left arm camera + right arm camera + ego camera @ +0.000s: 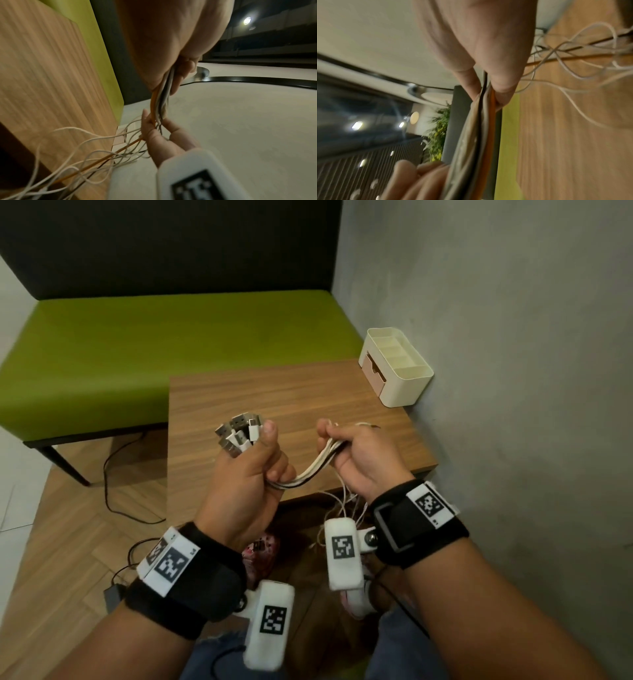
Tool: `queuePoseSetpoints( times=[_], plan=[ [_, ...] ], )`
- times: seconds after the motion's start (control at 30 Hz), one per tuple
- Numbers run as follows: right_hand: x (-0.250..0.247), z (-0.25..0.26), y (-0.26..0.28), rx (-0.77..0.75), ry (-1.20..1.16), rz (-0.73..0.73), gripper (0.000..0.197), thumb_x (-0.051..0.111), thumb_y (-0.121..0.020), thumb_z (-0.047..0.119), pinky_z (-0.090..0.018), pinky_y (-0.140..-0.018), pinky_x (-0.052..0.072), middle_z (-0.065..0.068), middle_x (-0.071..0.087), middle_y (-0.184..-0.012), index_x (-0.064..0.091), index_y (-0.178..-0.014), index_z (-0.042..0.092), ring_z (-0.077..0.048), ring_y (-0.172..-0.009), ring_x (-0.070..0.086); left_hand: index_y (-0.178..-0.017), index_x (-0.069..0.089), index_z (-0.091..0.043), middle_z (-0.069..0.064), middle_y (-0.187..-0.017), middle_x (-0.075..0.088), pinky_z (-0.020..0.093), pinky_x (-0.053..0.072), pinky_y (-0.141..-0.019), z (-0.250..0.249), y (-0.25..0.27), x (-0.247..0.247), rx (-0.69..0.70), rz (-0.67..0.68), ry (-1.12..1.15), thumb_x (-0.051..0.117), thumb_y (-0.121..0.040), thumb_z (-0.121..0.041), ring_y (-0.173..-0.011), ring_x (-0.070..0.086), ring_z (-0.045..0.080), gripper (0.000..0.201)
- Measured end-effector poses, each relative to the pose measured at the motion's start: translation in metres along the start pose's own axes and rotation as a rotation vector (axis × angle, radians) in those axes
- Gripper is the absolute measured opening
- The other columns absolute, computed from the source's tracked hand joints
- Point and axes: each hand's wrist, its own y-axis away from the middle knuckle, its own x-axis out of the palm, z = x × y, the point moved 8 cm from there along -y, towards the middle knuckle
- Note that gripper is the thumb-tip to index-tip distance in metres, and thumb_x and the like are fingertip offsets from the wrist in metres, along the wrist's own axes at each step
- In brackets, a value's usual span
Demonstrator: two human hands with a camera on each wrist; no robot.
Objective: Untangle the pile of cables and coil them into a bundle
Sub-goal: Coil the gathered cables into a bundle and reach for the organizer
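Observation:
My left hand grips a bunch of cables near their plug ends; several white and silver USB plugs stick up out of its fist. The cable bundle, white, black and orange strands together, sags in a short span across to my right hand, whose fingers curl round it. In the left wrist view the cable bundle runs down from the left hand to the right hand's fingers. In the right wrist view the cable bundle is pinched between thumb and fingers. Loose cable tails hang below the table edge.
Both hands are held above a small wooden table set against a grey wall. A cream organiser box stands at the table's far right corner. A green bench lies behind. Black cords trail over the wooden floor.

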Motion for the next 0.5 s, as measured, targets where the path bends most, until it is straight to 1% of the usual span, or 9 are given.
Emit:
queuePoseSetpoints(
  times=[0.13,0.17,0.2,0.27,0.3,0.33,0.4,0.43,0.5],
  plan=[
    [0.055,0.050,-0.008,-0.277,0.308,0.168,0.024,0.050,-0.092,-0.014,-0.027,-0.064,0.055,-0.017,0.065,-0.120,0.048,-0.102,0.008,-0.022,-0.088,0.068,-0.074,0.042,-0.019,-0.008,-0.052,0.028,0.019,0.036,-0.051,-0.031,-0.017,0.008,0.085,0.010,0.024,0.044,-0.102,-0.020,-0.047,0.030,0.005,0.029],
    [0.074,0.065,-0.009,-0.362,0.364,0.232,0.031,0.050,-0.093,-0.014,-0.028,-0.065,0.055,-0.015,0.065,-0.121,0.047,-0.111,0.011,-0.021,-0.089,0.068,-0.074,0.042,-0.019,-0.008,-0.052,0.028,0.019,0.037,-0.052,-0.045,-0.023,0.012,0.126,0.022,0.024,0.042,-0.104,-0.019,-0.047,0.030,0.005,0.030],
    [0.095,0.080,-0.008,-0.444,0.395,0.308,0.042,0.050,-0.093,-0.013,-0.029,-0.066,0.055,-0.014,0.065,-0.122,0.043,-0.125,0.012,-0.020,-0.089,0.069,-0.074,0.042,-0.019,-0.008,-0.053,0.029,0.019,0.037,-0.053,-0.060,-0.030,0.017,0.171,0.038,0.022,0.041,-0.105,-0.019,-0.048,0.031,0.005,0.030],
    [0.132,0.106,-0.005,-0.571,0.394,0.447,0.070,0.050,-0.093,-0.013,-0.030,-0.068,0.054,-0.011,0.064,-0.119,0.019,-0.150,0.014,-0.018,-0.088,0.068,-0.077,0.043,-0.018,-0.007,-0.054,0.033,0.020,0.039,-0.055,-0.092,-0.045,0.028,0.273,0.085,0.024,0.043,-0.104,-0.020,-0.050,0.035,0.006,0.028],
    [0.147,0.116,-0.003,-0.624,0.395,0.494,0.077,0.049,-0.093,-0.013,-0.030,-0.069,0.053,-0.010,0.064,-0.119,0.010,-0.154,0.014,-0.017,-0.088,0.067,-0.078,0.044,-0.018,-0.007,-0.055,0.034,0.021,0.040,-0.055,-0.106,-0.052,0.032,0.320,0.102,0.025,0.045,-0.104,-0.019,-0.050,0.036,0.006,0.026],
    [0.158,0.124,-0.002,-0.664,0.401,0.529,0.078,0.048,-0.094,-0.012,-0.030,-0.071,0.054,-0.009,0.064,-0.119,0.007,-0.155,0.014,-0.017,-0.088,0.067,-0.078,0.044,-0.018,-0.007,-0.055,0.034,0.021,0.040,-0.055,-0.118,-0.059,0.034,0.354,0.111,0.021,0.045,-0.103,-0.019,-0.049,0.036,0.006,0.026],
    [0.168,0.128,-0.009,-0.688,0.412,0.564,0.076,0.045,-0.096,-0.012,-0.031,-0.075,0.054,-0.009,0.063,-0.121,0.008,-0.156,0.016,-0.017,-0.091,0.068,-0.078,0.044,-0.018,-0.006,-0.056,0.034,0.023,0.038,-0.055,-0.129,-0.070,0.030,0.387,0.116,-0.014,0.047,-0.103,-0.020,-0.050,0.037,0.007,0.025],
    [0.166,0.122,-0.018,-0.656,0.412,0.560,0.076,0.044,-0.096,-0.012,-0.031,-0.076,0.055,-0.009,0.063,-0.122,0.009,-0.156,0.018,-0.016,-0.091,0.068,-0.079,0.045,-0.018,-0.005,-0.057,0.033,0.024,0.038,-0.055,-0.127,-0.074,0.025,0.387,0.107,-0.053,0.048,-0.103,-0.020,-0.050,0.037,0.008,0.024],
    [0.144,0.093,-0.053,-0.509,0.457,0.493,0.076,0.046,-0.096,-0.011,-0.033,-0.080,0.057,-0.011,0.063,-0.124,0.012,-0.154,0.025,-0.018,-0.092,0.069,-0.079,0.045,-0.018,-0.004,-0.057,0.033,0.025,0.037,-0.055,-0.105,-0.081,0.003,0.337,0.051,-0.134,0.049,-0.103,-0.019,-0.050,0.037,0.009,0.024]
  ],
)
